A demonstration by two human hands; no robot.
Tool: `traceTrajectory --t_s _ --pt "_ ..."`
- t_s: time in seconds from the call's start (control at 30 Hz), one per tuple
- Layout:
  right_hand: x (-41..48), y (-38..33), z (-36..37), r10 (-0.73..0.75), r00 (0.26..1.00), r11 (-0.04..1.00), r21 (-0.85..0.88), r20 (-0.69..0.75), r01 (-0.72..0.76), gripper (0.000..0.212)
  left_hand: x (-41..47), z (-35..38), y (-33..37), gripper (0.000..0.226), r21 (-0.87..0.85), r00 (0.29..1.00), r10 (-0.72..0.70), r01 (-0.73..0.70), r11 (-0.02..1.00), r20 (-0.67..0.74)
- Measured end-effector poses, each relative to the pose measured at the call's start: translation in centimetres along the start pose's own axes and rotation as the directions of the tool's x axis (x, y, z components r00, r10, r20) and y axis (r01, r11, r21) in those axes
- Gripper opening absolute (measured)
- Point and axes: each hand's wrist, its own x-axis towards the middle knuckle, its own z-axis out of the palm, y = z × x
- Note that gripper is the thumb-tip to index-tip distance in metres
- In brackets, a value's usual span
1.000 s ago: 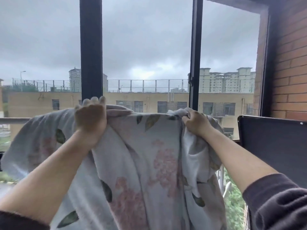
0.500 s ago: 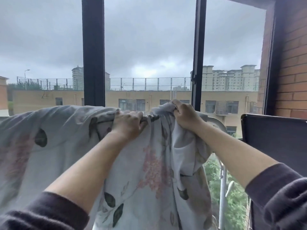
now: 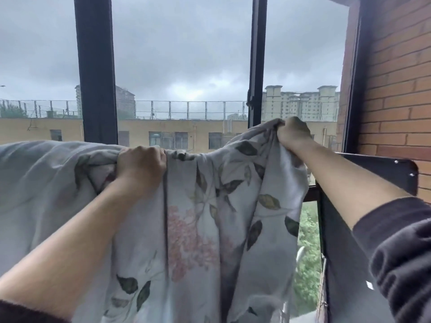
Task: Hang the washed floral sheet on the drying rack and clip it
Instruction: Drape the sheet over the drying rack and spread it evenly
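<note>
While the floral sheet [image 3: 186,229] hangs bunched over a drying rack it apparently hides, left hand [image 3: 142,164] fisted on its top fold, right hand [image 3: 292,136] gripping a raised corner: draw hands apart evenly, flattening gathers before clipping.

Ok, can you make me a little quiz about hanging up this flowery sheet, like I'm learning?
1. True or false: the left hand and the right hand both grip the floral sheet.
2. Which hand is held higher? A: left. B: right.
3. Fill in: the wall on the right is made of ____.

Key: 1 true; 2 B; 3 brick.
</note>
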Motion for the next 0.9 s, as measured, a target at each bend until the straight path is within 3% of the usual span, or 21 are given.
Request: traceTrajectory --t_s 0.07,0.13,0.2,0.23,0.3,0.33,0.43,0.5,0.63,0.67,0.73,0.83,0.9 --pt "-0.6 -0.5 0.6 -0.076 0.994 0.993 0.096 0.075 0.069 0.031 0.3 -0.3 1.3 0.037 0.026 0.997 -0.031 0.029 0.999 0.068" --pt "-2.9 -0.6 2.5 -0.299 0.911 0.952 0.027 0.286 0.304 0.038 0.5 -0.3 3.3 0.038 -0.028 0.992 -0.021 0.025 0.999 0.123" --pt "-4.7 0.0 3.7 -0.425 0.819 0.887 -0.004 0.386 0.462 0.043 0.4 0.0 6.2 0.044 -0.176 0.988 0.088 -0.065 0.982 0.126" --pt "-5.0 0.4 3.6 -0.466 0.792 0.873 0.061 0.394 0.483 0.043 0.2 0.1 7.5 0.047 -0.225 0.982 0.172 -0.149 0.963 0.082" --pt "-5.1 2.0 2.5 -0.507 0.780 0.862 0.230 0.368 0.451 0.048 0.0 0.4 10.0 0.048 -0.208 0.960 0.280 -0.279 0.938 -0.026" --pt "-5.2 3.1 2.2 -0.494 0.803 0.868 0.232 0.334 0.438 0.055 0.2 0.5 10.5 0.046 -0.198 0.958 0.279 -0.285 0.938 -0.059" --pt "-6.9 6.7 2.0 -0.317 0.893 0.948 0.128 0.318 0.291 0.075 1.2 0.8 11.7 0.044 -0.228 0.989 0.146 -0.146 0.963 -0.017" --pt "-8.0 8.7 2.0 -0.197 0.916 0.980 0.090 0.350 0.176 0.076 1.7 1.2 12.4 0.051 -0.206 0.996 0.086 -0.080 0.975 0.023" --pt "-6.8 10.7 0.9 -0.269 0.940 0.962 0.017 0.209 0.271 0.021 1.1 1.6 13.7 0.056 -0.068 0.998 0.013 -0.018 0.998 -0.060" --pt "-6.2 10.5 0.7 -0.277 0.930 0.961 0.069 0.243 0.268 0.019 1.0 1.5 13.8 0.056 -0.050 0.998 0.007 -0.010 0.999 -0.069" --pt "-4.5 9.8 0.5 -0.205 0.931 0.949 0.295 0.303 0.113 0.023 0.7 1.5 13.9 0.056 -0.033 0.998 0.002 -0.004 0.999 -0.059" --pt "-1.0 6.5 -1.2 -0.050 0.960 0.764 0.630 0.275 -0.141 0.031 0.5 1.4 13.5 0.052 -0.018 0.998 0.033 -0.035 0.999 -0.062" --pt "1.6 4.0 -3.0 0.037 0.976 0.625 0.757 0.215 -0.191 0.036 0.2 1.4 13.2 0.053 -0.024 0.997 0.061 -0.062 0.998 -0.043"
